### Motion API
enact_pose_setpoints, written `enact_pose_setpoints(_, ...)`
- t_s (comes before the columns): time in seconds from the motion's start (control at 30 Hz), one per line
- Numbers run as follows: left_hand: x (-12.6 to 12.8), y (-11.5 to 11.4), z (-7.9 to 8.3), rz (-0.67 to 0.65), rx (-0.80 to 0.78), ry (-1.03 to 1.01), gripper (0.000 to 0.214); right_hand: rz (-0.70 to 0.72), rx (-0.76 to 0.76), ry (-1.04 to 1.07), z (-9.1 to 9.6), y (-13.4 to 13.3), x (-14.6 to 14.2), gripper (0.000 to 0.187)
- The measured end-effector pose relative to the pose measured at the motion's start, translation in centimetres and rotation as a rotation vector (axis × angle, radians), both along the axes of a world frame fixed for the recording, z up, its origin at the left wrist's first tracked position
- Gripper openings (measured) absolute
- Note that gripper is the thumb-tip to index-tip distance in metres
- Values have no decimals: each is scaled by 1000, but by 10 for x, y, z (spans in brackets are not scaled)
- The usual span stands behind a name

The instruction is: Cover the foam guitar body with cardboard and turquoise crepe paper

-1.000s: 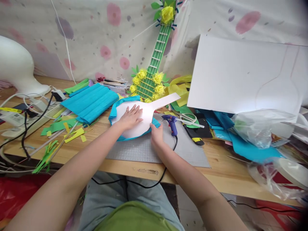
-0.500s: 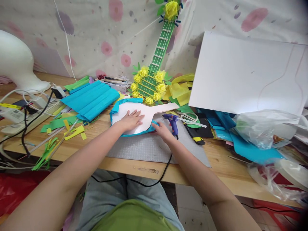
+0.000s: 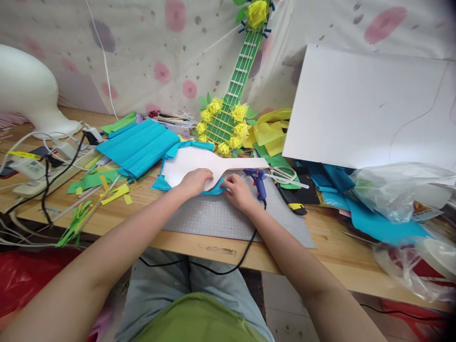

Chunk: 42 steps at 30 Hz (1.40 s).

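A white guitar-shaped board lies on the grey cutting mat, its narrow neck pointing right. Blue crepe paper sits under the board and shows folded up around its rounded edge. At the near edge my left hand is closed, its fingers curled on the board; its thumb is hidden. Just to the right, my right hand pinches the paper's edge near where the body narrows. A purple hot glue gun with a glue stick in it lies right of that hand.
Behind stands a green paper guitar with yellow flowers. Scissors and a utility knife lie right of the glue gun. Left are folded blue paper, paper scraps and a power strip. The glue gun's black cord hangs over the table edge.
My left hand has gone from lying flat on the board to curling at its near edge. The board has turned slightly, its neck now nearly level. The view has shifted slightly.
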<state>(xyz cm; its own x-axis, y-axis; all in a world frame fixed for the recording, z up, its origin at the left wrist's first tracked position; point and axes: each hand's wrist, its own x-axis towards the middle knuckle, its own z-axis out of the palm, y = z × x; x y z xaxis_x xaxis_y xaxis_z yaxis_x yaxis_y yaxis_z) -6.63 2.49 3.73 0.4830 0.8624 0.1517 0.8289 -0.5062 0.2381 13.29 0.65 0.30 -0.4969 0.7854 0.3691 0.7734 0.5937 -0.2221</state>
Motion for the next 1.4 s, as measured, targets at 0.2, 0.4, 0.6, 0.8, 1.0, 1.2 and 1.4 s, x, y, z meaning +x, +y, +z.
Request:
enact_pose_setpoints(0.2,-1,-15,2,11,-123,5,49,100,51,228,-10,12,2,18)
enact_pose_setpoints(0.4,12,-30,-8,-8,-8,187,78,129,-12,243,-4,24,-5,16)
enact_pose_setpoints(0.6,24,-31,-27,124,132,184,52,123,-70,95,10,33,-11,11)
enact_pose_setpoints(0.8,18,-29,-28,142,122,150,50,38,-95,11,16,37,-15,11)
enact_pose_setpoints(1.0,13,-32,-22,89,99,101,40,-39,-104,-31,20,33,-20,12)
enact_pose_setpoints(1.2,13,-32,-15,97,58,89,34,-151,-52,-58,16,27,-26,16)
enact_pose_setpoints(1.4,14,-32,-12,146,37,129,36,-179,-51,-28,11,24,-32,15)
